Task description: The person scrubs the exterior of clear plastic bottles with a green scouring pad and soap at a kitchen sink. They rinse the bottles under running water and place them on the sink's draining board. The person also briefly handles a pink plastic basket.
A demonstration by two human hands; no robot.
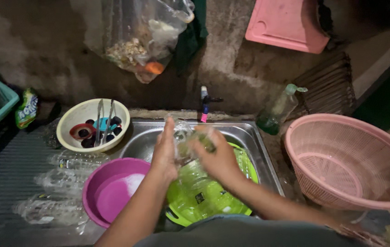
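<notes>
clear bottle [183, 137] between both hands (over sink [250, 137])

wall: rough grey concrete wall [48, 41], stained, dim | fixtures: steel sink [254, 142] set against it, small tap [205, 103] above | counter: dark ribbed drainboard [7, 183] at left | light: low, warm, falling from above

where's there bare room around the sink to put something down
Inside the pink basket at right, and the ribbed drainboard left of the plastic bottles. The sink is crowded: green container, purple basin, both hands.
</notes>
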